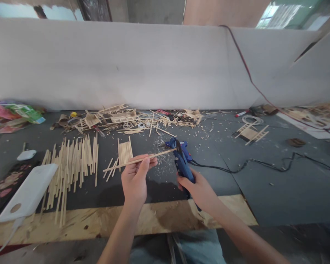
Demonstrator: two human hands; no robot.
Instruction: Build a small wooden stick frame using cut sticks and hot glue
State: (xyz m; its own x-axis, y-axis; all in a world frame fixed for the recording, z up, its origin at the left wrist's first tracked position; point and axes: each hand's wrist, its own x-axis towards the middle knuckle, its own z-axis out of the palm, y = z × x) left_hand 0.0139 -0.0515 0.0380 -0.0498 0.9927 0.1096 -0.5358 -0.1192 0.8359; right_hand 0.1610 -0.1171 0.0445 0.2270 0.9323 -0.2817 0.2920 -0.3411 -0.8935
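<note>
Here my left hand pinches a thin wooden stick between thumb and fingertips, closed on it near its middle, so the stick runs nearly level, one end pointing out past my hand to the left and the other reaching to the right. My right hand is wrapped tight around the grip of a blue glue gun, and the gun's nozzle meets the right end of the stick, just up and to the right of my left hand. A black cord trails from the gun away to the right of my right hand across the dark counter. Just beyond my left hand lies a small panel of sticks glued side by side, with a few loose ones beside it. Farther to the left of that hand is a spread pile of loose sticks, and beyond that a white phone lying flat. Well ahead of both hands, against the white wall, sits a heap of stick models and scraps. Near my wrists, a plywood strip edges the counter.
</note>
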